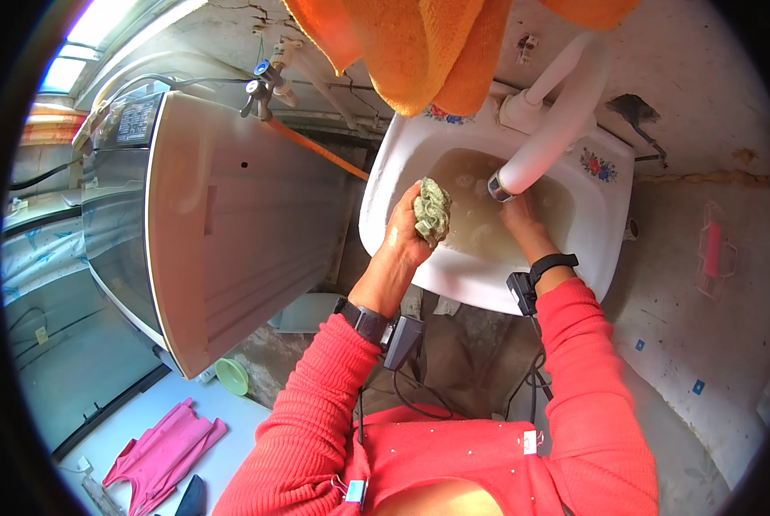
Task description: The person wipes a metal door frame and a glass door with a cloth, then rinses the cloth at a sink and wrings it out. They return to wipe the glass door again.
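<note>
My left hand (402, 231) grips a wadded, greenish cloth (433, 209), wet-looking and lumpy, above the left side of the white washbasin (436, 284). Murky brownish water (465, 193) with some foam stands in the basin. On the right, my right hand (518, 211) reaches down below the metal outlet of a thick white spout (553, 145). The spout and the water hide its fingers, so whether it holds anything is not visible. Both wrists wear black straps with small boxes and cables.
An orange towel (417, 51) hangs over the basin's back edge. To the left stand a large white appliance (269, 213) and a wall tap (262, 84) with an orange hose (320, 151). Pink rubber gloves (169, 455) and a green bowl (231, 376) are at lower left.
</note>
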The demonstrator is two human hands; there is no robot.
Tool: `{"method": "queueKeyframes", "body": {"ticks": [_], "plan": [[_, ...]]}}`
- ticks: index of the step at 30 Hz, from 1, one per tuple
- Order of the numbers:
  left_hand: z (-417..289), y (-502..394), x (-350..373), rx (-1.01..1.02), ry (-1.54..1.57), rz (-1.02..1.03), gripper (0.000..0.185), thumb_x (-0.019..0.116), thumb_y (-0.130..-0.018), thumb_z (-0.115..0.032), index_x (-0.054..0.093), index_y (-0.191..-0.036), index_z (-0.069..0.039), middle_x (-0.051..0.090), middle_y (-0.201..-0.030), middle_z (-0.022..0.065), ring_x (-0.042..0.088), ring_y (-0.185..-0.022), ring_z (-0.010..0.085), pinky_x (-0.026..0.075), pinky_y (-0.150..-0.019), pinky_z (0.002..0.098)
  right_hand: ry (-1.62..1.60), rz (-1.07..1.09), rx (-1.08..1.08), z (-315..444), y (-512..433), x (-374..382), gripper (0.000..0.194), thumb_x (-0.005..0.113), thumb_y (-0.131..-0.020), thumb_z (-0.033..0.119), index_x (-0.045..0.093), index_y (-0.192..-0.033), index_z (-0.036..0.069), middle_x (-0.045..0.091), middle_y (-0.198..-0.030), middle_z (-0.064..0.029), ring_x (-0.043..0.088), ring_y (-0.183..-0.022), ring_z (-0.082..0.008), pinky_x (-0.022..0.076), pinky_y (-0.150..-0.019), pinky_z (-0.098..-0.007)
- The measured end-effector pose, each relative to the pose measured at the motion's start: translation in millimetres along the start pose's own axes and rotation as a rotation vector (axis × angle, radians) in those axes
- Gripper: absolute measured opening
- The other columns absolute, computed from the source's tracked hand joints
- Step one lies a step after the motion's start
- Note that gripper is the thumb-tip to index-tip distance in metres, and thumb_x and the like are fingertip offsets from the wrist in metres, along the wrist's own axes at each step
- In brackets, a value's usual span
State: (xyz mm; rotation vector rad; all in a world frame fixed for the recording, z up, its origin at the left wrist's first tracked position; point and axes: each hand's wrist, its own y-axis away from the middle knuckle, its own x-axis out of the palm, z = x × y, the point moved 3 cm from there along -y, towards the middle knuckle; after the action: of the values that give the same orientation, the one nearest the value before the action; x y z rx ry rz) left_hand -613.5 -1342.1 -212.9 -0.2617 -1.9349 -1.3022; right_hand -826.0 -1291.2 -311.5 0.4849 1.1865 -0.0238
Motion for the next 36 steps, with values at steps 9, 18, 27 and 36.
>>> {"method": "queueKeyframes", "body": {"ticks": [9, 18, 27, 36], "plan": [[-0.9, -3.9, 3.4, 0.013, -0.029, -0.033, 0.023, 0.048, -0.087, -0.035, 0.054, -0.093, -0.013, 0.059, -0.078, 0.0034, 0.056, -0.065, 0.0174, 0.043, -0.052, 0.0312, -0.338, -0.106, 0.182, -2.9, -3.7, 9.2, 0.027, 0.043, -0.083, 0.025, 0.055, -0.099, 0.006, 0.05, -0.108, -0.0166, 0.045, -0.108, -0.0321, 0.0385, -0.089, -0.0436], [-3.4, -3.1, 7.7, 0.023, -0.035, -0.021, 0.023, 0.047, -0.087, -0.034, 0.055, -0.09, -0.012, 0.059, -0.078, 0.0029, 0.056, -0.065, 0.0165, 0.043, -0.051, 0.0297, -0.07, 0.029, -0.045, -5.0, -3.7, 4.8, 0.024, 0.047, -0.082, 0.021, 0.054, -0.1, 0.007, 0.049, -0.108, -0.0175, 0.047, -0.102, -0.0354, 0.0373, -0.089, -0.0451], [-3.2, -6.8, 1.5, 0.022, -0.01, -0.062, 0.024, 0.048, -0.087, -0.035, 0.055, -0.091, -0.012, 0.06, -0.078, 0.003, 0.057, -0.066, 0.0165, 0.043, -0.051, 0.0298, -0.003, -0.147, -0.108, 14.2, 6.2, -15.3, 0.015, 0.046, -0.082, 0.007, 0.053, -0.095, 0.002, 0.048, -0.105, -0.018, 0.052, -0.093, -0.0328, 0.0482, -0.073, -0.0417], [-2.1, -6.8, -1.0, 0.015, -0.024, -0.068, 0.024, 0.048, -0.087, -0.035, 0.055, -0.092, -0.012, 0.059, -0.078, 0.0033, 0.056, -0.065, 0.017, 0.043, -0.052, 0.03, -0.261, -0.319, -0.145, -32.6, -25.7, 33.6, 0.037, 0.058, -0.069, 0.005, 0.049, -0.105, 0.001, 0.047, -0.106, -0.023, 0.048, -0.095, -0.0406, 0.042, -0.083, -0.0451]]}}
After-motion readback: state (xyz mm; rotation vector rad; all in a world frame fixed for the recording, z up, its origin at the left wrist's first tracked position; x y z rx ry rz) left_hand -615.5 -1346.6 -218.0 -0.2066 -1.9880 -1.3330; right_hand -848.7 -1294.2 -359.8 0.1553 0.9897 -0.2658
